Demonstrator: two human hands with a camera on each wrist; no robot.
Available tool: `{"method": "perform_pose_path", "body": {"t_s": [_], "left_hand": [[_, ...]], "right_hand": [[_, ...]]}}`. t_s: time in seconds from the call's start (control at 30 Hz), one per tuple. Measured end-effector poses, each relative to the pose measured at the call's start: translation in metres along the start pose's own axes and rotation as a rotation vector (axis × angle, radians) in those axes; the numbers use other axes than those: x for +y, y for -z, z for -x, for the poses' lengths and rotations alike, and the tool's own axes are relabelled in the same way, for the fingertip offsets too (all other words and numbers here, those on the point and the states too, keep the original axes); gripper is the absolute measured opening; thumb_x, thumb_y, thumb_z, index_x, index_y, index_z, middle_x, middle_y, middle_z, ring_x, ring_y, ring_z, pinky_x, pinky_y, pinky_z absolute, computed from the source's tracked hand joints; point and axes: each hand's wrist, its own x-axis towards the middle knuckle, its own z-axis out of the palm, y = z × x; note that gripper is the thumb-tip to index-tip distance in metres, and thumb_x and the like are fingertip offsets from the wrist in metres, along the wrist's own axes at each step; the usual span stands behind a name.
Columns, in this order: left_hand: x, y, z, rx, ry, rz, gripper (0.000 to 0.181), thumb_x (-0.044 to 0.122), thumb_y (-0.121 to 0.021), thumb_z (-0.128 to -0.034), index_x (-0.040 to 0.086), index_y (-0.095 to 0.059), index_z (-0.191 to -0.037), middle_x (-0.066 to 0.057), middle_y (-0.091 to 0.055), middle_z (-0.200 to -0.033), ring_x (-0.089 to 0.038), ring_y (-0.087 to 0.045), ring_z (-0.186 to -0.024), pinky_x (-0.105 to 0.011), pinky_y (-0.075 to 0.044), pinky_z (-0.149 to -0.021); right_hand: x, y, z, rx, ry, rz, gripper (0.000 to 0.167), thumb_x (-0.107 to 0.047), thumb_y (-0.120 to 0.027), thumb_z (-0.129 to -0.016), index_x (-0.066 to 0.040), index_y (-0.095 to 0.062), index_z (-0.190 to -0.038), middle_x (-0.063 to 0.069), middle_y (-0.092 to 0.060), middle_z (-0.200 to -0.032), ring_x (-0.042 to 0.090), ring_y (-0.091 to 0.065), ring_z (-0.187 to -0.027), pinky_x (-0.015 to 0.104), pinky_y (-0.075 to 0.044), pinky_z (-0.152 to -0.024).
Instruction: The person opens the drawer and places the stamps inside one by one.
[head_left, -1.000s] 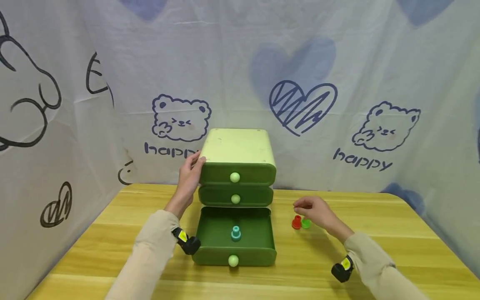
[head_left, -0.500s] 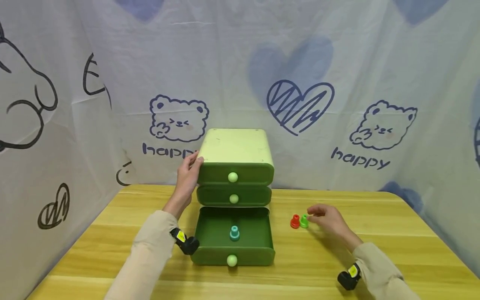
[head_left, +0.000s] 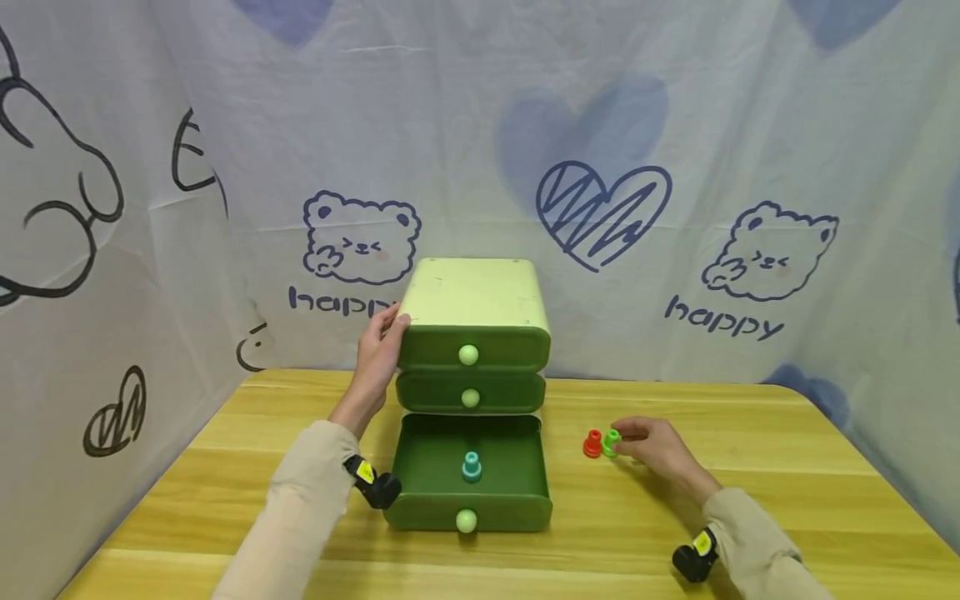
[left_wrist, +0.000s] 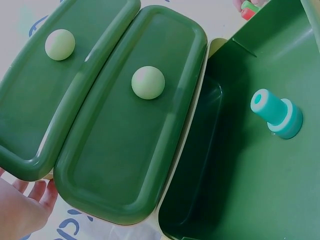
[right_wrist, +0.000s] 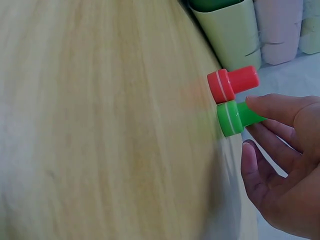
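A drawer cabinet (head_left: pixel 480 292) with a pale yellow top and green fronts stands on the table. Its bottom drawer (head_left: pixel 427 450) is pulled out, and a teal stepped peg (head_left: pixel 472 468) stands inside. My left hand (head_left: pixel 377 354) lies against the cabinet's upper left side, thumb near the front edge; in the left wrist view its fingers (left_wrist: pixel 36 192) reach behind the drawer fronts. To the cabinet's right, my right hand (head_left: pixel 660 450) has thumb and fingers around the narrow stem of a green stepped peg (right_wrist: pixel 231 119), pinching it. A matching red peg (right_wrist: pixel 223 86) stands beside the green one.
The wooden table (head_left: pixel 750 467) spreads around the cabinet. A printed cloth (head_left: pixel 480 125) hangs behind it. Round pale knobs (head_left: pixel 467 522) stick out from the drawer fronts. The right wrist view shows the cabinet's side (right_wrist: pixel 227 37) beyond the pegs.
My right hand went from above the pegs to the right and down, then came in to the green peg's stem. My left hand and the open drawer stayed as they were.
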Motion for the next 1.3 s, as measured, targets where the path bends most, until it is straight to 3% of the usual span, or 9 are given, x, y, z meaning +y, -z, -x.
{"method": "perform_pose_path", "body": {"t_s": [0.63,1.07,1.3], "left_hand": [[0.000,0.000,-0.002,-0.004,0.025,0.017,0.051,0.027,-0.048,-0.0990,0.005,-0.041,-0.145,-0.014,-0.043,-0.142,-0.029,-0.040,-0.128,-0.042,-0.035,-0.105],[0.000,0.001,-0.002,-0.013,0.027,0.021,0.052,0.027,-0.048,-0.0996,0.005,-0.039,-0.146,-0.016,-0.042,-0.143,-0.030,-0.039,-0.129,-0.043,-0.033,-0.107],[0.000,0.001,-0.002,-0.014,0.025,0.016,0.052,0.027,-0.048,-0.0995,0.005,-0.039,-0.146,-0.015,-0.042,-0.143,-0.030,-0.039,-0.128,-0.042,-0.034,-0.106]], "right_hand": [[0.003,0.002,-0.003,0.033,-0.020,-0.012,0.030,-0.007,-0.072,-0.085,0.007,-0.066,-0.110,0.014,-0.068,-0.101,0.024,-0.063,-0.088,0.033,-0.054,-0.067],[-0.015,0.018,-0.004,0.045,0.041,0.075,0.025,-0.011,-0.074,-0.084,0.005,-0.068,-0.103,0.012,-0.068,-0.097,0.026,-0.062,-0.090,0.032,-0.052,-0.070],[-0.029,0.025,-0.003,0.022,0.070,0.094,0.027,-0.013,-0.074,-0.084,0.003,-0.068,-0.104,0.011,-0.068,-0.098,0.027,-0.062,-0.093,0.038,-0.052,-0.077]]}}
